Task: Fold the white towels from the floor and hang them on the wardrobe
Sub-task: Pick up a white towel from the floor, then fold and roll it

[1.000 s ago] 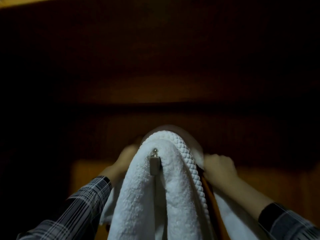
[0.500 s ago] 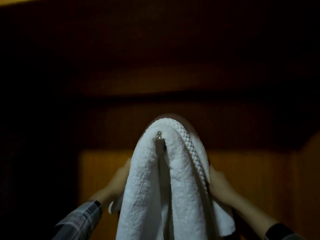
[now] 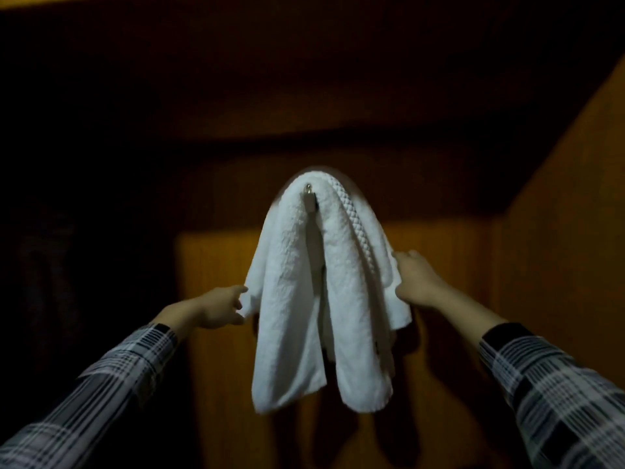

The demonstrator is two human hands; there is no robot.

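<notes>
A white towel (image 3: 314, 299) is hanging over a metal hook (image 3: 309, 199) in a dim wooden wardrobe (image 3: 554, 231); the left hand (image 3: 220, 306) and right hand (image 3: 417, 282) are gripping its side edges.

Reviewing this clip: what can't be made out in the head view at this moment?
- What the white towel hangs on: only a metal end shows; the towel covers the rest.
- Left hand and right hand fingertips: behind the towel's edges.
- Wardrobe interior, left: lost in darkness.

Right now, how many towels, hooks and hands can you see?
White towels: 1
Metal hooks: 1
Hands: 2, left hand and right hand
Total: 4
</notes>
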